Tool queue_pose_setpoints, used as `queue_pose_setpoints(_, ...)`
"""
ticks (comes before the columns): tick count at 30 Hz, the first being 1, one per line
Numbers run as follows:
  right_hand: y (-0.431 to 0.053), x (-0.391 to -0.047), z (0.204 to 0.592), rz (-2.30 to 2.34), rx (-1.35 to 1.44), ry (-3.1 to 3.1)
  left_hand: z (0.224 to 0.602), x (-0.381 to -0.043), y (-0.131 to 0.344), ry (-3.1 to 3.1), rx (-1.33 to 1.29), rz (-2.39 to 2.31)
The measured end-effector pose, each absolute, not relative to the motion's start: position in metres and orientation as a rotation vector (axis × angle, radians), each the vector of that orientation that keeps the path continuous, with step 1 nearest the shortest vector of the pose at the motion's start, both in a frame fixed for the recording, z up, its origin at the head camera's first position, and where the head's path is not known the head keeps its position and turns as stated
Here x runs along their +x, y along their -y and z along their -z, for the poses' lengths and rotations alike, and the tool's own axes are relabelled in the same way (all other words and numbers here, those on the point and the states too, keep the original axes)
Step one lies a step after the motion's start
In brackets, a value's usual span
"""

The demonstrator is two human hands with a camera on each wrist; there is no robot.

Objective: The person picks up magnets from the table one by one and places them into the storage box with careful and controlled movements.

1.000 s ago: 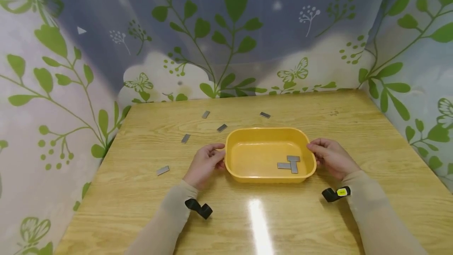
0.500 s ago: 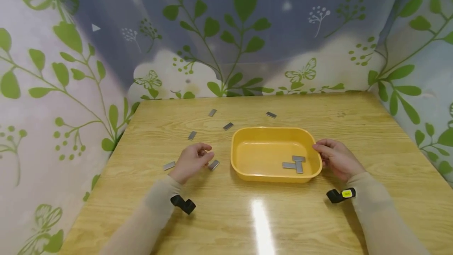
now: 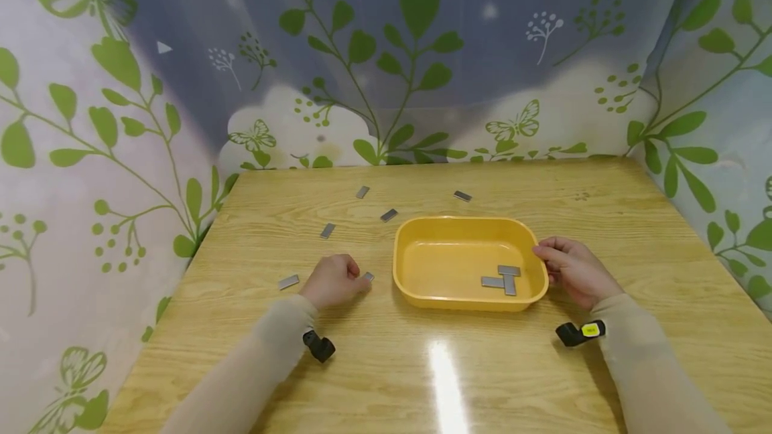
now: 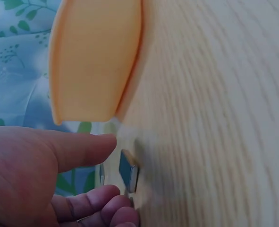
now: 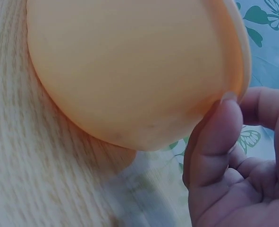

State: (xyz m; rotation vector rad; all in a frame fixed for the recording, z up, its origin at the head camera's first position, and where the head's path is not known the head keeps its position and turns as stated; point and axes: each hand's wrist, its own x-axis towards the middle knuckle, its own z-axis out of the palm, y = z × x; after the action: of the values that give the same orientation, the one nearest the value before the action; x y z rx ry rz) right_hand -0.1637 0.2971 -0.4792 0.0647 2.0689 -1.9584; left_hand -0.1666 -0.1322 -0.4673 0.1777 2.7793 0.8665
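On the table stands a yellow plastic basin [image 3: 446, 253] with small grey rectangular blocks [image 3: 508, 271] lying in its right part. My right hand [image 3: 573, 270] pinches its right rim between thumb and fingers; the right wrist view shows the thumb [image 5: 222, 125] against the basin wall. My left hand [image 3: 333, 281] is down at the table left of the basin, right at a small grey block [image 3: 368, 276] that it partly covers. In the left wrist view this block [image 4: 128, 171] shows between the thumb and the curled fingers, with a gap on the thumb's side.
Another grey block [image 3: 288, 282] lies left of my left hand. Several more are scattered toward the back, among them one near the middle [image 3: 389, 215] and one behind the basin [image 3: 462, 196]. A patterned cloth [image 3: 422, 132] hangs along the table's back edge.
My left hand has let go of the basin's left rim, moved left, and come down at the grey block beside it. My right hand has kept its hold on the right rim.
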Motion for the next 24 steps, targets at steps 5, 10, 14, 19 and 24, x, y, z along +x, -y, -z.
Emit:
queue_pose_setpoints(5, -0.2972, -0.1644, 0.479, 1.958, 0.071, -2.07, 0.4705, -0.1661, 0.1272, -2.823, 0.204, -0.791)
queue_pose_setpoints(10, -0.2977, -0.1644, 0.4795, 1.948, 0.069, -2.072, 0.4709, -0.1666, 0.125, -2.819, 0.178, -0.759)
queue_pose_setpoints(14, -0.297, -0.1652, 0.4797, 1.946, 0.063, -2.074, 0.4721, -0.1671, 0.1252, -2.808, 0.163, -0.767)
queue_pose_setpoints(19, -0.2971, -0.1645, 0.4804, 1.922, 0.069, -2.095, 0.4744, -0.1687, 0.1253, -2.826, 0.161, -0.75)
queue_pose_setpoints(24, -0.2965, -0.1632, 0.4793, 1.906, 0.074, -2.104, 0.4763, -0.17, 0.1263, -2.846, 0.171, -0.735)
